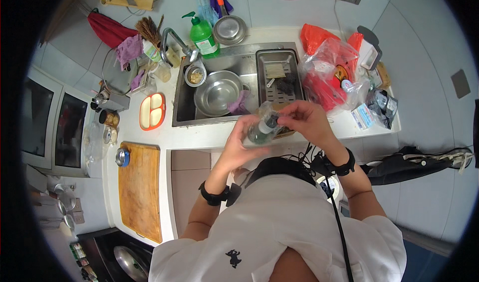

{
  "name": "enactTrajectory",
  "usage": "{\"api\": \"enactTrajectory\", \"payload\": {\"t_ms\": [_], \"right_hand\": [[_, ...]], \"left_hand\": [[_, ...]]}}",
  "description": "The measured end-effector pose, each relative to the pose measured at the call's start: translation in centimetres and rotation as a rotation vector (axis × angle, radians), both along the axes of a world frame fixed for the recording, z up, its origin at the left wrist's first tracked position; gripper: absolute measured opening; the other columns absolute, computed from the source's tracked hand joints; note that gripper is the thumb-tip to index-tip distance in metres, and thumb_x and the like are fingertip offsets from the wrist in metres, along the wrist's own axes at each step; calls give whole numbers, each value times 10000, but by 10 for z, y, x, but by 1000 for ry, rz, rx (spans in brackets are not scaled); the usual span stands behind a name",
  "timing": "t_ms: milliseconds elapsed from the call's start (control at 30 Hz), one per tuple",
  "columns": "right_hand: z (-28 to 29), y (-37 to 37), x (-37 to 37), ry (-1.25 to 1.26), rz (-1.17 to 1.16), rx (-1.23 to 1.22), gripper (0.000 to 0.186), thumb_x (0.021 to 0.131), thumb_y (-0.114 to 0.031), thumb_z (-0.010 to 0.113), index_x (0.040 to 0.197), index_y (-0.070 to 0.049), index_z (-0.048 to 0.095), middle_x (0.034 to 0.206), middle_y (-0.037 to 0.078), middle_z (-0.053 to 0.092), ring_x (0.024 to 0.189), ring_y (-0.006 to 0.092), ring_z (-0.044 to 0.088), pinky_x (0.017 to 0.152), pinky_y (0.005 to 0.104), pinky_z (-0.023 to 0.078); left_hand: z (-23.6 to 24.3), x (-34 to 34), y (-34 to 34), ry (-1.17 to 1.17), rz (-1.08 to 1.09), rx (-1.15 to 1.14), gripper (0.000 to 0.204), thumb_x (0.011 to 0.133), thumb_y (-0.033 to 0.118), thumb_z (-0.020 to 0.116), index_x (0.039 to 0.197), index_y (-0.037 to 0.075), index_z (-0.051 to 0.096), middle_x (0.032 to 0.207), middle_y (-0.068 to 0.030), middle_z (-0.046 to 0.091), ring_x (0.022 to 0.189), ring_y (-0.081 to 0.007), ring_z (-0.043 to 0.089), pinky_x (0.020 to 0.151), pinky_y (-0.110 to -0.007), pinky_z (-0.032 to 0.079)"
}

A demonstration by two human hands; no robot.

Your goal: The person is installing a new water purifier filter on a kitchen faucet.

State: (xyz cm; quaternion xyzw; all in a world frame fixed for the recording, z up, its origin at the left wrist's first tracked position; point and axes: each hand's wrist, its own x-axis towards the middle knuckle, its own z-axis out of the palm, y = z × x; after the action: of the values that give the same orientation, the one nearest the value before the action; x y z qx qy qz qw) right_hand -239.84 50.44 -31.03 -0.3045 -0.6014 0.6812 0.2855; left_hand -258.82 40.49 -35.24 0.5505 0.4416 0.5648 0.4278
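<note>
My left hand (239,140) grips a small clear bottle (260,131) with a greenish body, tilted, in front of the sink's front edge. My right hand (302,118) closes its fingers on the bottle's top end, where thin clear plastic wrap (267,110) bunches up. Both hands meet over the counter edge, just below the steel sink (185,102). In the sink sit a round steel bowl (217,92) and a purple cloth (240,103).
A steel drain tray (277,75) rests on the sink's right side. Red and clear plastic bags (329,65) pile on the right counter. A green soap bottle (202,35), a faucet (174,37), an orange divided dish (152,111) and a wooden cutting board (139,189) stand to the left.
</note>
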Motion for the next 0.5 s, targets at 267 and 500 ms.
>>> {"api": "enactTrajectory", "payload": {"t_ms": [267,500], "right_hand": [[-2,-24,-8,-183,48,520,112,783,-98,624,854,-25,578,801,73,633,655,176,589,610,285,466],[-3,-44,1,-415,65,785,153,780,-160,634,826,-60,527,808,76,576,706,243,575,614,338,463]], "left_hand": [[38,5,5,629,85,212,277,683,89,697,941,27,617,1040,-85,591,1003,-271,558,970,-410,357],[28,14,-6,968,259,547,143,660,79,654,798,65,620,931,-38,590,932,-233,569,961,-492,345]]}}
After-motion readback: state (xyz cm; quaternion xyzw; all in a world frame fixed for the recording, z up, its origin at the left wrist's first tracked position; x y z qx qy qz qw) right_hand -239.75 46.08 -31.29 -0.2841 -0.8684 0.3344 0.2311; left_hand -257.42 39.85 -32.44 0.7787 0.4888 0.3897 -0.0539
